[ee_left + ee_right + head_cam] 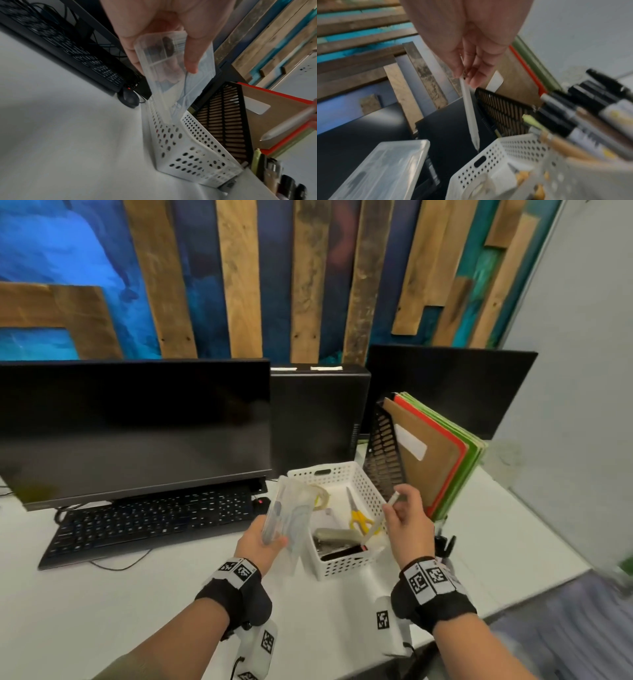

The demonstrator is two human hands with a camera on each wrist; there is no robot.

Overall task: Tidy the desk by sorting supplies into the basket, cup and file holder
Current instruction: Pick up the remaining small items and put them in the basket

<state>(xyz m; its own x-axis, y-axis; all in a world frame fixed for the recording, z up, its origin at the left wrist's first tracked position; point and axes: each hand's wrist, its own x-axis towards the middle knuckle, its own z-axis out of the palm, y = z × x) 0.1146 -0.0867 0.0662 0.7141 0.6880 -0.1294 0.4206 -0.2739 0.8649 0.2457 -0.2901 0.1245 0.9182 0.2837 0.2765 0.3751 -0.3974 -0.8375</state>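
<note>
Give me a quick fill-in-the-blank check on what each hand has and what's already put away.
1. The left hand holds a clear plastic ____.
2. The right hand pinches a white ____.
3. The yellow-handled scissors lie inside the white ____.
4. The folders stand in the black ____.

Missing words: case; pen; basket; file holder

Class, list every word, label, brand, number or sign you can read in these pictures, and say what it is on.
No text reads clearly.
White label on brown folder: blank, as far as shows.
Two white stickers on computer tower: too small.
Keyboard keys: blurred.
Markers: print blurred.
Wristband tags: coded squares, no words.
</note>
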